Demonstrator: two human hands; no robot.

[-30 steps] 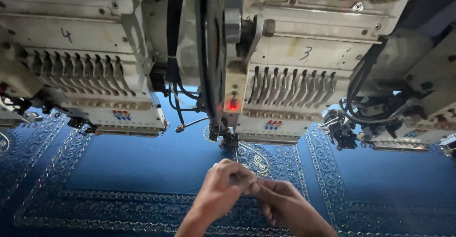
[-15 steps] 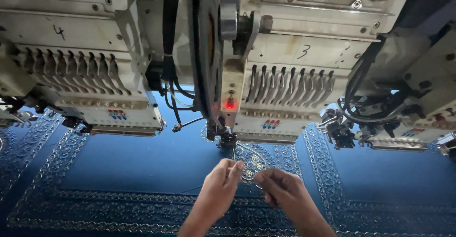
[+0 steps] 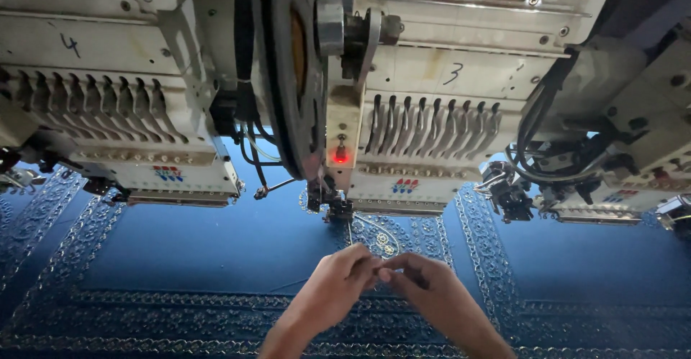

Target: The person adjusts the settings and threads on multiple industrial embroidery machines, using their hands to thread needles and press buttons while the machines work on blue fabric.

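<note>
Thread, too fine to make out for certain, seems to be what the two hands work on at the lower centre of the frame; nothing else shows between the fingertips. Left hand [image 3: 338, 276] and right hand [image 3: 425, 287] meet fingertip to fingertip, thumbs and forefingers pinched together as if on a thin strand, the other fingers curled loosely. Whether anything is truly gripped there I cannot tell. They are held up off the blue fabric [image 3: 216, 251], probably so the pinch can be handled freely without dragging on the cloth.

Just above the hands, near the frame's centre, hangs the needle assembly [image 3: 335, 204] of the middle embroidery head [image 3: 432, 136], close enough that a strand from it could reach the fingers. A red indicator light [image 3: 340, 156] glows on that head. The fabric lies flat and taut beneath the machine, with a pale ornamental border [image 3: 216, 305] already stitched. Another embroidery head [image 3: 108, 114] fills the upper left, and a third [image 3: 619, 157] the right.
</note>
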